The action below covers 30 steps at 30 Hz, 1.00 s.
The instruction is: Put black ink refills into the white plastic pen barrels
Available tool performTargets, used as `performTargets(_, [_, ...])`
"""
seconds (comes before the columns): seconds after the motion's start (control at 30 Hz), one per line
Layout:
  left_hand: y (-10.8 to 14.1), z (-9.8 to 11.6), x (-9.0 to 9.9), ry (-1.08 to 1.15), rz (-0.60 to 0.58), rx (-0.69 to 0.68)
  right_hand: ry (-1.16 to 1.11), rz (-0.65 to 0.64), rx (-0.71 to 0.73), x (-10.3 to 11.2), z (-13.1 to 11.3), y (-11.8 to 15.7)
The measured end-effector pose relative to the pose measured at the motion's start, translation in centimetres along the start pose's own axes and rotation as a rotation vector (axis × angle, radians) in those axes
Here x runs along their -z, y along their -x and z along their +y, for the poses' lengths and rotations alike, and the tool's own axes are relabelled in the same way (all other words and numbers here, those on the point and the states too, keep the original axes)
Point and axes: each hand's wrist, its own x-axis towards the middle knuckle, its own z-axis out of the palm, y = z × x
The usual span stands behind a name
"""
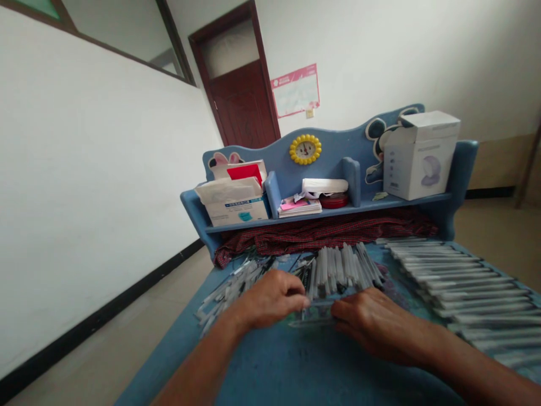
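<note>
My left hand point(273, 299) is closed, with thumb and fingertips together just in front of a pile of pens; whatever it pinches is too small to make out. To its right, my right hand point(367, 317) has its fingers curled around the end of a clear pen point(311, 323), which points left, low over the tabletop. Right behind both hands stands a bundle of clear pens point(338, 268), side by side. Looser pens and pen parts point(236, 285) lie scattered beyond my left hand and forearm. A long row of pens with dark ends point(469, 287) lies on the right.
The blue table point(270, 372) has a raised back shelf point(359, 206) holding a mask box point(239, 206), papers point(300, 207), a red round tin point(333, 201) and a white carton point(422, 158). A checked cloth point(321, 232) lies beneath the shelf. A white wall point(93, 169) stands on the left.
</note>
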Motion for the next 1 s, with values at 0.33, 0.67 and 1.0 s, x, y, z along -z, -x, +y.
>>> performTargets(0.33, [-9.3, -6.1, -0.4, -0.354, 0.127, 0.283, 0.075, 0.077, 0.068, -2.3, -0.8, 0.0])
performTargets(0.67, [-11.8, -5.1, -1.3, -0.472, -0.111, 0.37, 0.091, 0.069, 0.096, -1.8, -0.9, 0.0])
performTargets(1.0, [-10.7, -4.6, -2.0, -0.436, -0.04, 0.372, 0.087, 0.07, 0.092, -2.1, -0.8, 0.1])
